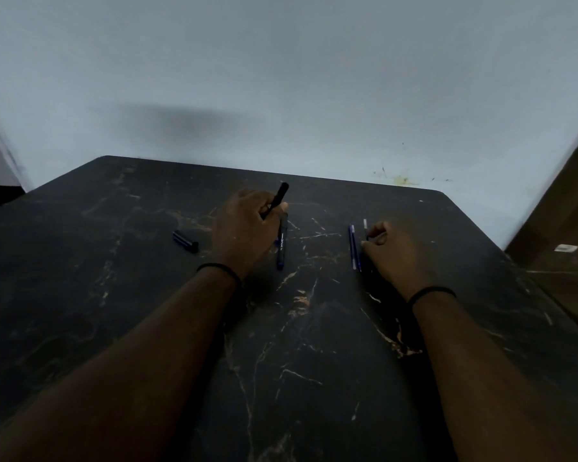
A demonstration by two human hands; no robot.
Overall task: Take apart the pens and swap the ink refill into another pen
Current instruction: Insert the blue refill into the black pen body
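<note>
Head view: pens in pieces, both hands low on the dark marbled table [314,328].

I read the left hand [244,228] as closed round a black pen part [278,198], tilted up and away. A blue barrel [282,243] lies just beside it, long axis running away from me. The right hand [389,253] is curled at a thin piece; I cannot tell whether it grips. Two refills [354,246] lie parallel just to its left, nearer that hand. A cap [185,241] sits far left. Pale wall [281,78] behind, dim room.

Bare forearms — black wristbands [219,269]
</note>
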